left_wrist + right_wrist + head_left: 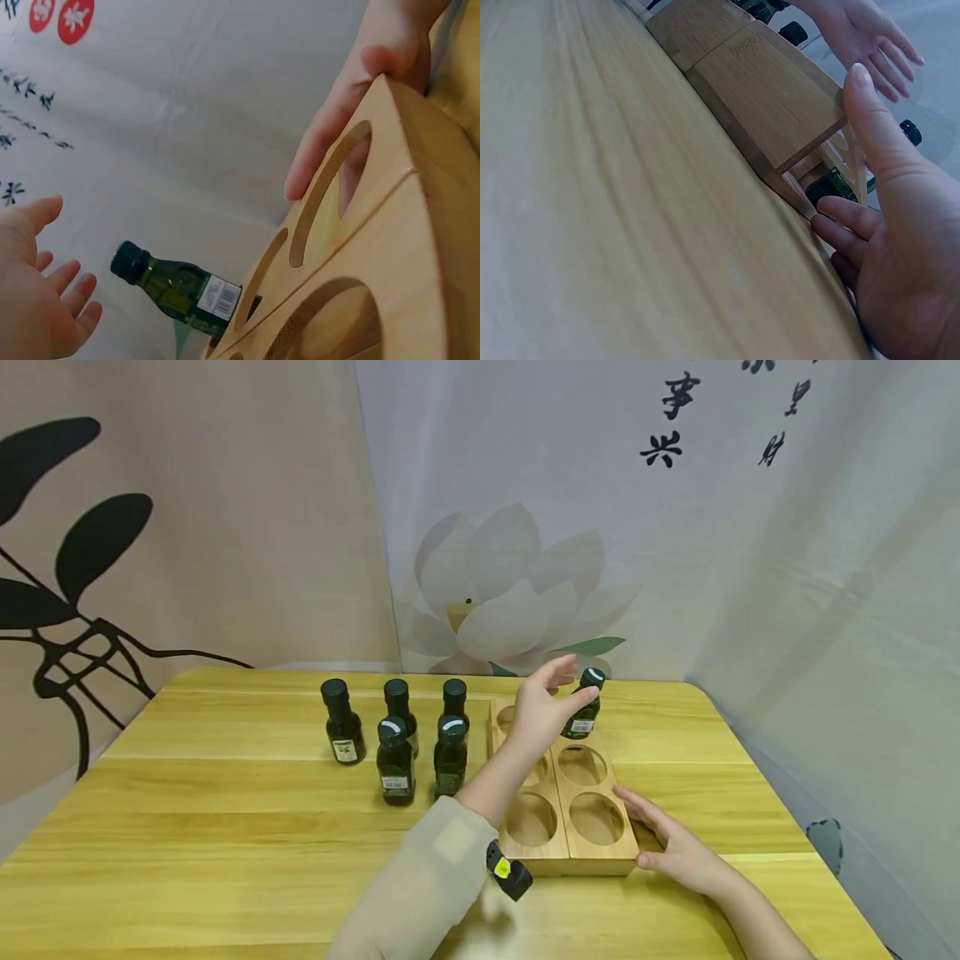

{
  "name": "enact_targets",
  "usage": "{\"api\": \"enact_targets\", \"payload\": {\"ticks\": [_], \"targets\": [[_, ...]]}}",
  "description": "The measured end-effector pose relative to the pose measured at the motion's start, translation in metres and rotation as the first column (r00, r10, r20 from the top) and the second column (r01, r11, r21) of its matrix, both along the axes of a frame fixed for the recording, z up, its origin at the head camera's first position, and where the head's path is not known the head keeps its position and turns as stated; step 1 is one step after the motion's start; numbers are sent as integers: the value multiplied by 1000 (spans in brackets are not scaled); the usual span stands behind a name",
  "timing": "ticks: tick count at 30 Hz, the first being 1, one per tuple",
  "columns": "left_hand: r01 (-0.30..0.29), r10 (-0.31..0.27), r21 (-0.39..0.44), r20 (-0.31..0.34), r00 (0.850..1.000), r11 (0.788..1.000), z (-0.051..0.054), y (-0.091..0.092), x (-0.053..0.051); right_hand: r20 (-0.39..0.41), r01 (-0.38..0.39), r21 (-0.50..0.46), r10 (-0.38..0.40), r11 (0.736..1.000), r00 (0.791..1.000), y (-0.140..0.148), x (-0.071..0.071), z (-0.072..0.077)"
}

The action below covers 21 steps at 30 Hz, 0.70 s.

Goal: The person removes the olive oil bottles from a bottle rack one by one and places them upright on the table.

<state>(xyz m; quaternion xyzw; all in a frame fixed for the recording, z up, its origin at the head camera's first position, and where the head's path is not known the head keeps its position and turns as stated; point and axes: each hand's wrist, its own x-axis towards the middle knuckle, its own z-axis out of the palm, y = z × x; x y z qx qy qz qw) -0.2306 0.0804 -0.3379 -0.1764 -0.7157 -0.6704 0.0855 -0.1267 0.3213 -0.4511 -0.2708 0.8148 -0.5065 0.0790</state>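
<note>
A wooden bottle rack (566, 866) with two columns of round holes stands on the table. One dark green bottle (581, 725) with a black cap sits upright in a far right hole. My left hand (542, 706) hovers beside this bottle's neck; in the left wrist view a gap separates the relaxed fingers of the left hand (34, 292) from the capped bottle (187, 296). Against the rack's right side rests my right hand (678, 852), its thumb by the near corner. The right wrist view has the right hand (915, 240) touching the rack's wooden side panel (772, 97).
Several similar dark bottles (395, 772) stand left of the rack, with one bottle (344, 731) farthest left. A printed curtain (510, 527) hangs behind the table (225, 827). Black straps with a yellow mark (506, 868) sit at my left wrist.
</note>
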Motion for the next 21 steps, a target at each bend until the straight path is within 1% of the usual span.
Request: {"api": "enact_targets", "payload": {"ticks": [4,8,10,14,18,21], "targets": [[-14,17,-43,51,999,999,-2,9,-9,-10,2,7,-2,1000,1000,0,0,-1],[-22,29,-72,97,995,997,-8,17,-17,-22,11,18,-11,1000,1000,0,-1,-1],[-26,34,-74,107,994,997,-12,20,-20,-29,12,21,-12,1000,1000,0,-2,-1],[-16,24,-67,122,992,998,-20,25,-26,-37,3,9,-2,1000,999,1,-2,-2],[-6,16,-67,142,990,998,-26,28,-29,-35,5,5,-4,1000,999,2,-2,-3],[-8,18,-73,139,990,997,-29,30,-31,-37,6,6,-6,1000,999,1,-2,-4]]}}
